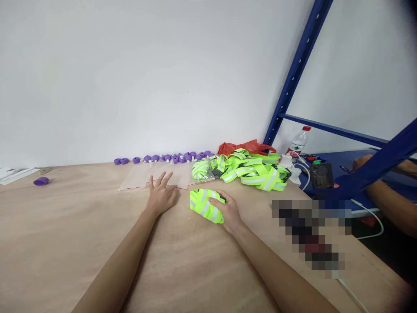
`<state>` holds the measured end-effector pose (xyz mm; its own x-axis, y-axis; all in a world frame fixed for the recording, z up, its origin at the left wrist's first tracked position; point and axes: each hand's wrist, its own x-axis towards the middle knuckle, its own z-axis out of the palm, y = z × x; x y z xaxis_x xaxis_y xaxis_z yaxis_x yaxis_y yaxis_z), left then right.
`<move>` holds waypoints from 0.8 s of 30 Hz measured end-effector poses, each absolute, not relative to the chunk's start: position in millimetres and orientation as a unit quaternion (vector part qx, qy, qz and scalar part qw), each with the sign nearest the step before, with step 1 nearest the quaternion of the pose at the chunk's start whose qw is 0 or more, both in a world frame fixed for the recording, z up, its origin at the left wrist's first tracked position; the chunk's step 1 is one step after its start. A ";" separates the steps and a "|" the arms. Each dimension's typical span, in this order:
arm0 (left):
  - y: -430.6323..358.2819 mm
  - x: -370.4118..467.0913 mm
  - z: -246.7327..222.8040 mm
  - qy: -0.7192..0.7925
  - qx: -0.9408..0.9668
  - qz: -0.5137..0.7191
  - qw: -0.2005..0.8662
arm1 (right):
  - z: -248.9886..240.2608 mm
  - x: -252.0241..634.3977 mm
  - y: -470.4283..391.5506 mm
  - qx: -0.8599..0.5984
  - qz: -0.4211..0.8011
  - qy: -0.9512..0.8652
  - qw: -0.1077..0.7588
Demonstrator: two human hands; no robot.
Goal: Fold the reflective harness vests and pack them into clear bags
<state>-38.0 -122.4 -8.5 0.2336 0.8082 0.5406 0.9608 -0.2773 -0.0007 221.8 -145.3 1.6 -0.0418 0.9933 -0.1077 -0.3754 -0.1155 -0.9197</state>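
My right hand [229,211] is closed round a folded reflective strap [205,205], bright yellow-green with silver bands and a dark piece at its right end. My left hand [160,194] lies with spread fingers at the near edge of a clear zip bag [133,179] on the wooden table; its fingertips reach over the bag. Just beyond the right hand, another rolled strap sits inside a clear bag [201,170]. To the right of that is a loose heap of the same reflective straps [257,170].
Several purple pieces [167,158] line the wall; one purple piece [41,181] lies far left near white papers [14,174]. Behind the heap is a red plastic bag [247,147]. A blue metal frame [295,69], a water bottle [299,141] and another person's arms [391,204] are at right.
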 end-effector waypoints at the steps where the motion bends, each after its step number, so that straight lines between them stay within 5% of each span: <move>1: -122.1 -36.9 -8.4 -0.581 -0.768 -0.216 0.163 | 0.7 221.8 -144.9 -0.418 0.619 -0.369 0.553; 14: -126.1 -35.5 -7.9 -0.597 -0.765 -0.201 0.133 | -1.1 221.1 -143.2 -0.446 0.582 -0.362 0.576; 24: -108.3 -27.7 -4.3 -0.578 -0.723 -0.349 0.146 | -2.4 221.8 -144.0 -0.453 0.550 -0.406 0.572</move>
<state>-27.7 -108.3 -4.3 0.0888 0.7340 0.6733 0.9374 -0.2901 0.1926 221.8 -144.0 -2.4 0.0639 0.9974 -0.0339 -0.2617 -0.0160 -0.9650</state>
